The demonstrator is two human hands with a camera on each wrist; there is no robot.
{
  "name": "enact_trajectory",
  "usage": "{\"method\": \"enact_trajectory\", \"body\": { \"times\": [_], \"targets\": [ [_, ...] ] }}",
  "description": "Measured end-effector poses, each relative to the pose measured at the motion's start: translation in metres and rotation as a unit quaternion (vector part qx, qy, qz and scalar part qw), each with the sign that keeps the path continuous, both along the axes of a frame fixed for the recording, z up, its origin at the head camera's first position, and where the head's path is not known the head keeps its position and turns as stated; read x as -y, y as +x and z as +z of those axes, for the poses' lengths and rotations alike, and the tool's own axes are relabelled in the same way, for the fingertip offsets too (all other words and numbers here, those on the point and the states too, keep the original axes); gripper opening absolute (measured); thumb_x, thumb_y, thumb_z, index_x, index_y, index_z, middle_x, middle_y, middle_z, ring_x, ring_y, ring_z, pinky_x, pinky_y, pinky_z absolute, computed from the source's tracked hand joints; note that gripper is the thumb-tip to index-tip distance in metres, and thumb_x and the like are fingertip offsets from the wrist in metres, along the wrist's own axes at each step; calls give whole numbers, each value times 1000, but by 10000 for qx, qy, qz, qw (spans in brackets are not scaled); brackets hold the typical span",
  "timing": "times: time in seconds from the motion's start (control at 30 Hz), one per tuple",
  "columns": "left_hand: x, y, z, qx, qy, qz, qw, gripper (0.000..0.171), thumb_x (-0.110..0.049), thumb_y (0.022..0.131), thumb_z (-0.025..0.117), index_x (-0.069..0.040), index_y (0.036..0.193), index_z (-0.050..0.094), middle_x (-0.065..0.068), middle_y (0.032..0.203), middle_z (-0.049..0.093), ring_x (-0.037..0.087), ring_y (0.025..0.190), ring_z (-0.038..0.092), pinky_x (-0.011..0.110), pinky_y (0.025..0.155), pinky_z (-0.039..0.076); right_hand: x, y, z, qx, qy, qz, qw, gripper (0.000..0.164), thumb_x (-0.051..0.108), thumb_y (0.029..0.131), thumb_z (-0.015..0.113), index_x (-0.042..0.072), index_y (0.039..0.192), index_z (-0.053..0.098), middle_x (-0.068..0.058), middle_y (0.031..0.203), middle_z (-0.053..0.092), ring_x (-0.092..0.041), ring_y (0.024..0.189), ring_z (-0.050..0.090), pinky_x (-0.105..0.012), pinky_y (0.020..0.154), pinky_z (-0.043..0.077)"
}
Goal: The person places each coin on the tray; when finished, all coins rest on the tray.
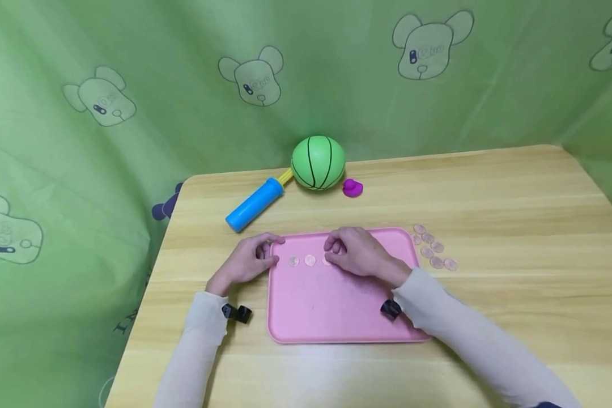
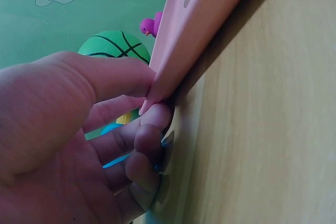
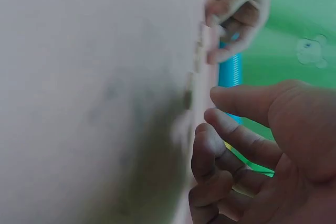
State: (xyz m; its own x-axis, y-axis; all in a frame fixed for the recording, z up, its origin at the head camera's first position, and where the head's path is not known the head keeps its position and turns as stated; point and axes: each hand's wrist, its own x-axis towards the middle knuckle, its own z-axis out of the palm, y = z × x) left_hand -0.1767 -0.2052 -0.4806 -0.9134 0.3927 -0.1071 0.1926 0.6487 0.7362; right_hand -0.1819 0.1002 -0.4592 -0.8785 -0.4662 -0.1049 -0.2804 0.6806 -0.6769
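A pink tray [image 1: 311, 311] lies on the wooden table. My left hand [image 1: 245, 260] pinches its far left corner, thumb [image 2: 123, 76] on the rim and fingers around the outside. Inside the tray three round, flat coins sit in a row near the far edge: a left coin [image 1: 293, 261], a middle coin [image 1: 310, 260] and a right coin [image 1: 326, 259], which is partly covered by my right hand [image 1: 359, 252]. In the right wrist view, the thumb [image 3: 241, 100] and index finger of that hand stand slightly apart just beside the coin row, with nothing between them.
Several more coins [image 1: 437, 247] lie loose on the table past the tray's right edge. Behind the tray are a blue pump [image 1: 255, 205], a green ball [image 1: 318, 163] and a small purple duck [image 1: 353, 188]. A green curtain [image 1: 336, 68] hangs at the table's back.
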Motion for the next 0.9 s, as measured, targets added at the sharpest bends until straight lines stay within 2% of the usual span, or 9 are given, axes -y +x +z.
{"method": "enact_trajectory", "body": {
  "times": [0.2, 0.43, 0.6, 0.7, 0.9],
  "targets": [
    [-1, 3, -3, 46, 96, -19, 9999, 42, -7, 99, 77, -10, 141, 71, 6, 93, 62, 15, 78, 53, 21, 68, 44, -22, 3, 25, -95, -187, -437, 9988, 21, 16, 101, 77, 6, 119, 77, -6, 102, 75, -17, 88, 67, -34, 82, 58],
    [0, 10, -5, 94, 164, 16, 9998, 41, -5, 98, 77, -10, 139, 72, 5, 92, 61, 15, 78, 52, 21, 68, 43, -79, -12, 38, -375, 115, -910, 9951, 29, 16, 104, 73, -1, 127, 76, -17, 114, 76, -25, 95, 72, -36, 81, 59],
    [0, 11, -6, 155, 211, 20, 9997, 40, -6, 99, 77, -10, 138, 72, 6, 92, 61, 15, 78, 52, 21, 67, 42, -124, -23, 37, -177, 825, -651, 9943, 33, 14, 105, 68, -6, 131, 73, -25, 118, 76, -31, 97, 73, -51, 85, 62],
    [0, 11, -6, 138, 195, 20, 9997, 40, -6, 99, 77, -11, 138, 72, 6, 92, 61, 15, 78, 52, 21, 67, 42, -143, -25, 34, -120, 1173, -422, 9921, 31, 9, 102, 67, -6, 129, 74, -26, 118, 77, -36, 100, 74, -60, 93, 60],
    [0, 6, -1, -6, 188, -38, 9998, 40, -7, 99, 77, -11, 139, 72, 6, 93, 61, 14, 78, 52, 21, 67, 42, -160, -29, 29, -153, 1338, -375, 9902, 28, 7, 98, 72, -5, 123, 77, -24, 116, 80, -48, 111, 74, -66, 100, 57]
  ]
}}
